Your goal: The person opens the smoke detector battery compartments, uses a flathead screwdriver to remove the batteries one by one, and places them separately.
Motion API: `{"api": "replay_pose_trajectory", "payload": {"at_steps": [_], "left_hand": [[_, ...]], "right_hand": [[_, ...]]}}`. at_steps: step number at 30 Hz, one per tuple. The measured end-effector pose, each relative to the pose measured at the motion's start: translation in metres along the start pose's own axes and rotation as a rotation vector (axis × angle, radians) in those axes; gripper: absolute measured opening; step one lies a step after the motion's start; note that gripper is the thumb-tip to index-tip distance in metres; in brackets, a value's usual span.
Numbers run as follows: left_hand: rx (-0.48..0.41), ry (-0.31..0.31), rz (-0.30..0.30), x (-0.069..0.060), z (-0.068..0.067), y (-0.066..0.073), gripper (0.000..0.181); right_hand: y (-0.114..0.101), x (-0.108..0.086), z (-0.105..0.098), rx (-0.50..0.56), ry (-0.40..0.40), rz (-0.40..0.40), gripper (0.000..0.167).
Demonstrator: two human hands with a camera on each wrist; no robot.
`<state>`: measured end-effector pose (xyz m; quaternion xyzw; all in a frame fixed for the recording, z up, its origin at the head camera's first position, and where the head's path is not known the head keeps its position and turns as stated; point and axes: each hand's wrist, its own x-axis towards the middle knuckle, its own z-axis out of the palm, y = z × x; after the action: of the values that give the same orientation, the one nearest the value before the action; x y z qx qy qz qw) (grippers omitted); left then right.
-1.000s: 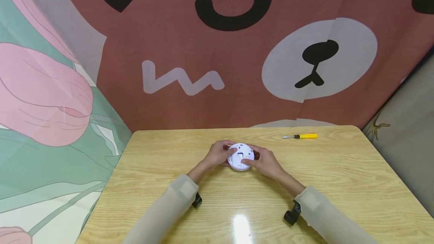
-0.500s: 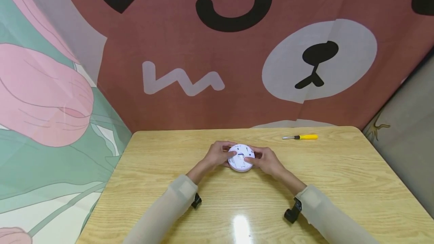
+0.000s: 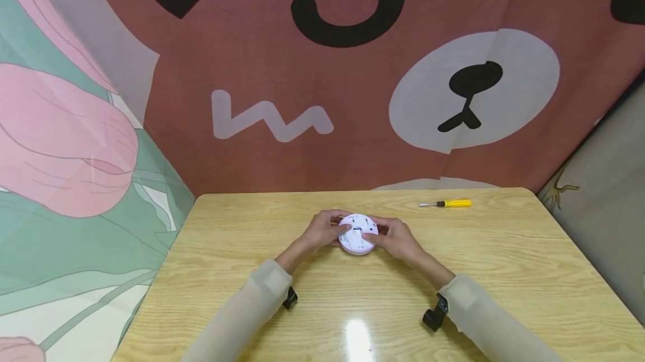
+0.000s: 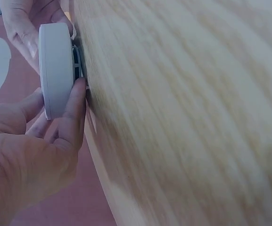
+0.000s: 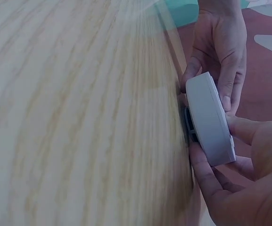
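A round white smoke detector (image 3: 359, 247) is held over the far middle of the table, its flat back with small slots and printing facing up. My left hand (image 3: 321, 230) grips its left side, thumb on the upper face and fingers underneath. On the right side my right hand (image 3: 396, 239) holds it the same way, its thumb near the middle of the face. In the left wrist view the detector (image 4: 58, 70) shows a smooth side wall and a dark vented part below. The right wrist view has the detector (image 5: 206, 122) slightly tilted, close above the wood.
A screwdriver (image 3: 456, 203) with a yellow handle lies near the table's back edge, right of the hands. The wooden table (image 3: 504, 261) ends at a hanging cloth (image 3: 353, 155) printed with a bear face. A flowered cloth (image 3: 65, 144) hangs at the left.
The detector has turned slightly clockwise, its face marks shifting right. My right thumb has moved slightly on its face early on; over the last half second the hands hardly move.
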<state>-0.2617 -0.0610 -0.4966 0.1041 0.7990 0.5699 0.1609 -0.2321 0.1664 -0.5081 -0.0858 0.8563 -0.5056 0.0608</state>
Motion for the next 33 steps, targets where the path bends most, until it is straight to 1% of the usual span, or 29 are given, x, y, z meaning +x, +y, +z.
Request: {"api": "replay_pose_trajectory", "payload": {"at_steps": [3,7,10,13,16,19,21,23,26,28,30,33], "left_hand": [[0.016,-0.004,0.009,-0.001,-0.001,0.000,0.031],[0.023,-0.016,0.011,-0.002,-0.002,0.001,0.032],[0.019,-0.030,0.013,-0.003,-0.003,0.002,0.033],[0.018,-0.054,0.015,-0.003,-0.006,0.001,0.036],[0.019,-0.092,0.021,-0.002,-0.009,-0.002,0.040],[-0.002,-0.149,0.022,-0.001,-0.012,-0.005,0.045],[-0.011,-0.189,0.035,-0.002,-0.015,-0.007,0.050],[0.001,-0.224,0.054,-0.003,-0.018,-0.007,0.057],[0.034,-0.259,0.085,-0.005,-0.022,-0.004,0.066],[0.045,-0.270,0.096,-0.007,-0.024,-0.002,0.071],[0.041,-0.272,0.090,-0.008,-0.025,-0.001,0.075],[0.053,-0.257,0.096,-0.010,-0.026,0.000,0.078]], "right_hand": [[-0.001,0.001,-0.001,-0.045,0.003,-0.012,0.056],[-0.002,0.003,-0.004,-0.078,-0.018,-0.032,0.057],[-0.003,0.004,-0.006,-0.080,-0.040,-0.052,0.056],[-0.005,0.004,-0.007,-0.080,-0.046,-0.074,0.052],[-0.007,0.005,-0.008,-0.087,-0.047,-0.093,0.048],[-0.007,0.006,-0.009,-0.094,-0.052,-0.095,0.047],[-0.007,0.007,-0.009,-0.095,-0.057,-0.093,0.048],[-0.008,0.008,-0.009,-0.101,-0.059,-0.090,0.048],[-0.009,0.009,-0.011,-0.131,-0.051,-0.085,0.045],[-0.010,0.009,-0.011,-0.155,-0.040,-0.093,0.043],[-0.011,0.009,-0.012,-0.179,-0.025,-0.110,0.042],[-0.016,0.009,-0.012,-0.219,0.004,-0.147,0.046]]}}
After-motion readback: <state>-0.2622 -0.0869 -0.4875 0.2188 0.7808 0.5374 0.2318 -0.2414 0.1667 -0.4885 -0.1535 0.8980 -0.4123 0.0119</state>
